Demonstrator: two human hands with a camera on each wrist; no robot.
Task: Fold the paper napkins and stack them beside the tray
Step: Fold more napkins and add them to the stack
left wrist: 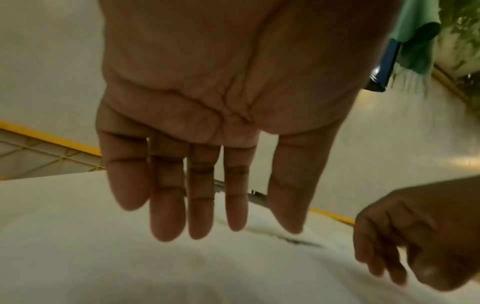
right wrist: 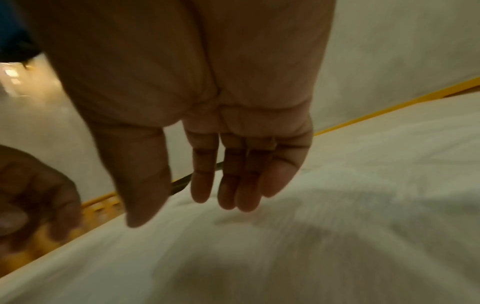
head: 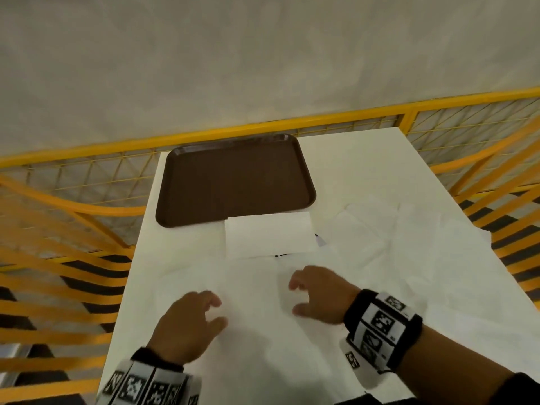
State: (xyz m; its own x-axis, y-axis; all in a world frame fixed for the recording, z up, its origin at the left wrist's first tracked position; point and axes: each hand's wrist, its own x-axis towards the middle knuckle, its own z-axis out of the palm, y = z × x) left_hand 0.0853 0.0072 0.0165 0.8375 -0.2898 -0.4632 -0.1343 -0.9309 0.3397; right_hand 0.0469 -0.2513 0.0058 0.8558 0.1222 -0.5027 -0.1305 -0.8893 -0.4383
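Observation:
A brown tray [head: 233, 176] lies at the far left of the white table. A folded white napkin [head: 270, 235] sits against the tray's near edge. A large unfolded napkin [head: 251, 290] is spread flat in front of me. My left hand [head: 190, 323] hovers over its left part, fingers relaxed and holding nothing; the left wrist view shows the left hand [left wrist: 207, 185] with straight fingers above the paper. My right hand [head: 317, 293] hovers over the sheet's right part, fingers loosely bent and empty. From the right wrist, the right hand [right wrist: 207, 185] hangs over the white sheet [right wrist: 285, 246].
More loose, crumpled napkins [head: 374, 229] lie on the right side of the table. A yellow mesh fence [head: 87, 171] runs behind and along both sides of the table [head: 365, 159]. A pale wall stands behind it.

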